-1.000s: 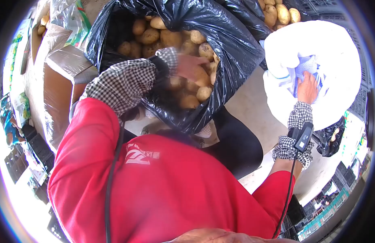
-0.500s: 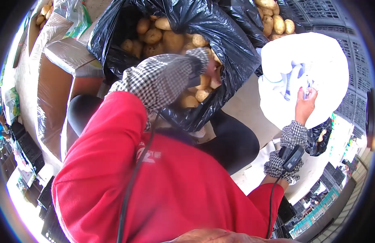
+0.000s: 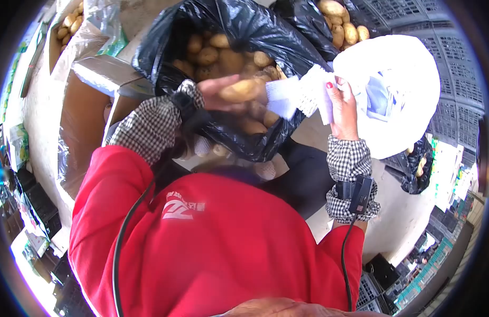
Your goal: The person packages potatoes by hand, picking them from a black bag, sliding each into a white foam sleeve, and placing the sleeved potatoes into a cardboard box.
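Observation:
My left hand (image 3: 218,91) is closed around a potato (image 3: 240,91), held over the open black plastic bag (image 3: 168,31), which has many more potatoes (image 3: 206,56) inside. Pinched in the fingers of my right hand (image 3: 343,108) is a white foam net sleeve (image 3: 308,91). It stretches left toward the potato, its loose end close to the potato's tip. Just right of that hand stands a white bag (image 3: 413,63) with more white netting (image 3: 379,98) showing in its opening.
At the left is an open cardboard box (image 3: 80,132) with clear plastic over it. Another black bag (image 3: 302,24) of potatoes stands at the top, beside stacked grey crates (image 3: 456,68). A small black bag (image 3: 416,171) lies at the right.
My left hand has come up out of the black bag with a potato. My right hand has moved left from the white bag, drawing out a foam net sleeve toward the potato.

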Available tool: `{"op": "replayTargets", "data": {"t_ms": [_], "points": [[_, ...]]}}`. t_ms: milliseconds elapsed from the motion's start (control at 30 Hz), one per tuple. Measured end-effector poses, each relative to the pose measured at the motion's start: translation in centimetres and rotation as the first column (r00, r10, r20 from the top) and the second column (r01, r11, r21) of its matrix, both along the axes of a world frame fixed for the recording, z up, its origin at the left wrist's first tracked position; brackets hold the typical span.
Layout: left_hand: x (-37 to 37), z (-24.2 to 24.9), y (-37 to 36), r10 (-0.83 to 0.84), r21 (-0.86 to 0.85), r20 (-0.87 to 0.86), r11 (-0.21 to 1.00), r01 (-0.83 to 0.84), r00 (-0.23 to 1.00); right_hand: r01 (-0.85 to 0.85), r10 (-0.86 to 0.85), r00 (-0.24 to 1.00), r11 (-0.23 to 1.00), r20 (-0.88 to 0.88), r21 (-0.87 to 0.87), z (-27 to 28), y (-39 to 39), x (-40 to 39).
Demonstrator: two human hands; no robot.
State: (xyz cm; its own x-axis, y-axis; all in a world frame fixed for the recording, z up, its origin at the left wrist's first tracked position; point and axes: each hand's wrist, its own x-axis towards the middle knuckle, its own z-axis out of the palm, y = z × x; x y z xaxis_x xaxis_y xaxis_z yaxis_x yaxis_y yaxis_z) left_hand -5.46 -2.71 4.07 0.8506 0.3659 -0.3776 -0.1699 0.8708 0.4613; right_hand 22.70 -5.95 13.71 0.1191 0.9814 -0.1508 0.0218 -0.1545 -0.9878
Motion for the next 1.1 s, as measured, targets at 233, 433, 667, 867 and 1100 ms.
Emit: {"op": "replayTargets", "data": {"t_ms": [233, 433, 667, 867, 1100], "points": [[-6.6, 4.3, -4.9, 0.522, 0.01, -0.219, 0.846, -0.533, 0.825, -0.081, 0.079, 0.979, 0.997, -0.19, -0.004, -0.9, -0.3, -3.8], [-24.6, 13.0, 3.3, 0.996, 0.193, 0.038, 0.077, -0.978, 0.085, -0.067, 0.069, 0.955, 0.998, -0.287, 0.015, -2.1, 0.5, -3.5], [-16.9, 5.5, 4.3, 0.452, 0.614, -0.054, 0.718, -0.328, 0.89, 0.048, -0.03, 0.985, 0.994, -0.172, 0.099, -1.9, 1.2, -2.5], [-1.9, -0.5, 4.8, 0.266, 0.224, -0.945, 0.091, 0.97, 0.193, -0.007, -0.031, 0.964, 0.989, 0.263, 0.145, -2.4, 2.3, -1.9], [1.0, -3.1, 9.6, 0.334, 0.034, -0.942, -0.032, 0.999, 0.043, -0.048, 0.012, 0.95, 0.993, 0.313, 0.107, -2.7, 2.8, -1.7]]}}
